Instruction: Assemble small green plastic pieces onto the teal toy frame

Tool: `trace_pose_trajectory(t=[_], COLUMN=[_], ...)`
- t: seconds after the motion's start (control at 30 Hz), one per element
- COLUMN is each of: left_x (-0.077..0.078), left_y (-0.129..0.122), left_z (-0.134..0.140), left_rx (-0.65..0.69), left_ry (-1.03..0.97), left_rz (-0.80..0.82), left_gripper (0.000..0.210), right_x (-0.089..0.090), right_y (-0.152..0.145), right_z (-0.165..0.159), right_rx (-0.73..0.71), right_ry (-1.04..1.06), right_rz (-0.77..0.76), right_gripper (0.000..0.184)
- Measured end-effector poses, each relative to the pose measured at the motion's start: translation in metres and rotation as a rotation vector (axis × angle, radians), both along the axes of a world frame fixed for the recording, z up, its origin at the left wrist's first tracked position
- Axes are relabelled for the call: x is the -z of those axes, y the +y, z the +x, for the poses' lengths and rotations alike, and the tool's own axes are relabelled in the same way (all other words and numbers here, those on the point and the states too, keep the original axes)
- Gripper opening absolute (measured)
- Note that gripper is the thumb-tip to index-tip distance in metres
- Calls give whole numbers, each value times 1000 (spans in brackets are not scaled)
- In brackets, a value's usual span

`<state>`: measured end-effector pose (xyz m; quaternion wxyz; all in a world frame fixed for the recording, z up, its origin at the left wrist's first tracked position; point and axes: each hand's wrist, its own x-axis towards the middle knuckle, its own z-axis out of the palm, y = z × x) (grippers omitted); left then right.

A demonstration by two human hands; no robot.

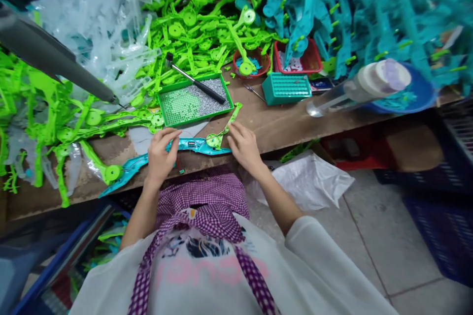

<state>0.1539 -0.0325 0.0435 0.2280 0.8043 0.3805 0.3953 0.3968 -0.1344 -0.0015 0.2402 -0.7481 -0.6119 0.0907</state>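
A long blue plastic shell half (197, 146) lies at the front edge of the bench, with small fittings and thin wire inside it. My left hand (161, 152) is closed over its left part, fingers curled and thumb against the shell. At its right end my right hand (244, 146) grips the edge, fingertips beside a lime-green plastic arm (214, 141). That arm's round end sits on the shell, and its narrow end points up and away. Another blue shell (127, 173) rests to the left of my left hand.
Behind the hands stands a green tray (162, 110) of small screws, with a hammer (201, 86) across it. An electric screwdriver (62, 51) hangs at left. Piled green parts (188, 19), a teal box (286, 89), red baskets (314, 59) and a clear bottle (354, 88) crowd the back.
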Motion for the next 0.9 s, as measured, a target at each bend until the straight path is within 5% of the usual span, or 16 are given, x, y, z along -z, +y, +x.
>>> trace_pose_trajectory(t=[0.17, 0.4, 0.57, 0.67, 0.9], left_x=[25, 48, 45, 45, 49], left_y=[-20, -41, -52, -60, -72], left_z=[-37, -46, -48, -59, -80], left_rx=[-201, -241, -284, -289, -280], left_ry=[13, 80, 24, -4, -33], left_rz=[-24, 14, 73, 77, 114], left_gripper=[22, 23, 22, 24, 31], right_x=[-2, -39, -65, -73, -58], right_y=[30, 134, 203, 238, 299], right_z=[-27, -94, -134, -141, -145], right_rx=[17, -177, -312, -332, -380], right_ry=[178, 321, 87, -43, -298], right_rz=[139, 123, -29, 3, -159], right_gripper=[35, 34, 31, 33, 29])
